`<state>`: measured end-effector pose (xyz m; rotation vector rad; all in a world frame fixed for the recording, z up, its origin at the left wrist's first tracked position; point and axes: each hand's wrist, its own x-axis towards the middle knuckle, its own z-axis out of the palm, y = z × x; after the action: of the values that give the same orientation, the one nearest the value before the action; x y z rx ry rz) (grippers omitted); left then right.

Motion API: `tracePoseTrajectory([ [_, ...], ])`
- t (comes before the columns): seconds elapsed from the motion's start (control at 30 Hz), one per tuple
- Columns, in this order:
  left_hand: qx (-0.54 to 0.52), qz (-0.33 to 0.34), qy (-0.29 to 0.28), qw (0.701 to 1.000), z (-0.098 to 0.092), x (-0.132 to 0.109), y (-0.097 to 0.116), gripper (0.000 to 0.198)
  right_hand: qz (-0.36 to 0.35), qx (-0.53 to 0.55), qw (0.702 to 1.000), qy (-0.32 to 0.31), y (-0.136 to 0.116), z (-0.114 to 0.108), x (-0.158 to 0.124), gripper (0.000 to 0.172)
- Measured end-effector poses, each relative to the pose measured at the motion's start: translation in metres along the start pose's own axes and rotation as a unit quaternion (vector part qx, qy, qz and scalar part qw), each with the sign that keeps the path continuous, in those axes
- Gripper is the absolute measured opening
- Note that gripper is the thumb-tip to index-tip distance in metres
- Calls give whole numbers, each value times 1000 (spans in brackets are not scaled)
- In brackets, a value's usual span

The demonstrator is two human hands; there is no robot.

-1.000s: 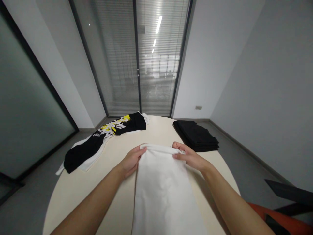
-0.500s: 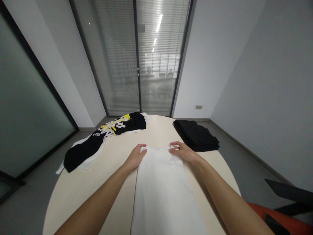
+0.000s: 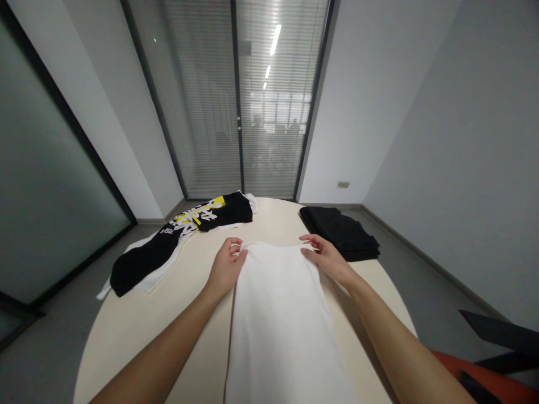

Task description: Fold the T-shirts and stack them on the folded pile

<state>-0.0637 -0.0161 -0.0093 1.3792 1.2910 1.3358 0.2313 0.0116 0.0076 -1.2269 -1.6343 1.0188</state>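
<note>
A long white T-shirt (image 3: 282,314), folded into a narrow strip, runs from the middle of the table toward me. My left hand (image 3: 227,264) pinches its far left corner between thumb and fingers. At the far right corner, my right hand (image 3: 328,258) is closed on the cloth in the same way. The far edge between both hands is drawn fairly straight and looks slightly raised. The near end of the shirt runs out of view.
Black and white shirts with a yellow and white print (image 3: 181,230) lie loosely at the left of the round table (image 3: 189,314). A stack of folded black clothes (image 3: 337,233) sits at the back right. A red and black chair (image 3: 484,370) stands at lower right.
My hands have moved farther apart, spreading the far edge of the white T-shirt wider and straighter. That edge is also slightly farther from me and higher.
</note>
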Motion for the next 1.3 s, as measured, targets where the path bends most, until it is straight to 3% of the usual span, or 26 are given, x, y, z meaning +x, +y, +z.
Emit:
tracePoseTrajectory([
  [0.07, 24, -18, 10, 1000, 1, 3, -8, 40, 4, -9, 1000, 20, 8, 5, 3, 49],
  [0.13, 45, -36, 1, 998, 1, 5, -17, 45, 21, -9, 1000, 0, 16, 8, 5, 49],
  [0.23, 41, -24, -5, 999, 0, 7, -26, 50, 17, 3, 1000, -4, 22, 8, 7, 48],
  [0.37, 69, 4, 4, 998, -1, 10, -28, 43, -11, -20, 998, 61, 23, 6, 8, 43],
  [0.67, 162, 17, 1, 987, -3, 6, -27, 46, -7, -60, 996, 61, 38, 8, 7, 44],
  [0.83, 136, 78, 49, 986, 0, 7, -21, 36, -45, -104, 988, 103, 30, 8, 8, 36],
  [0.9, 141, 62, 62, 986, 1, 8, -19, 39, -48, -111, 987, 103, 31, 9, 10, 34],
  [1.0, 143, 28, 58, 988, 2, 9, -18, 41, -40, -120, 988, 86, 36, 9, 12, 34],
  [1.2, 73, 95, 51, 992, 2, 15, -25, 30, -72, -95, 985, 124, 40, 10, 16, 31],
  [1.3, 104, 75, 40, 991, 2, 18, -33, 31, -66, -143, 981, 115, 38, 11, 17, 27],
])
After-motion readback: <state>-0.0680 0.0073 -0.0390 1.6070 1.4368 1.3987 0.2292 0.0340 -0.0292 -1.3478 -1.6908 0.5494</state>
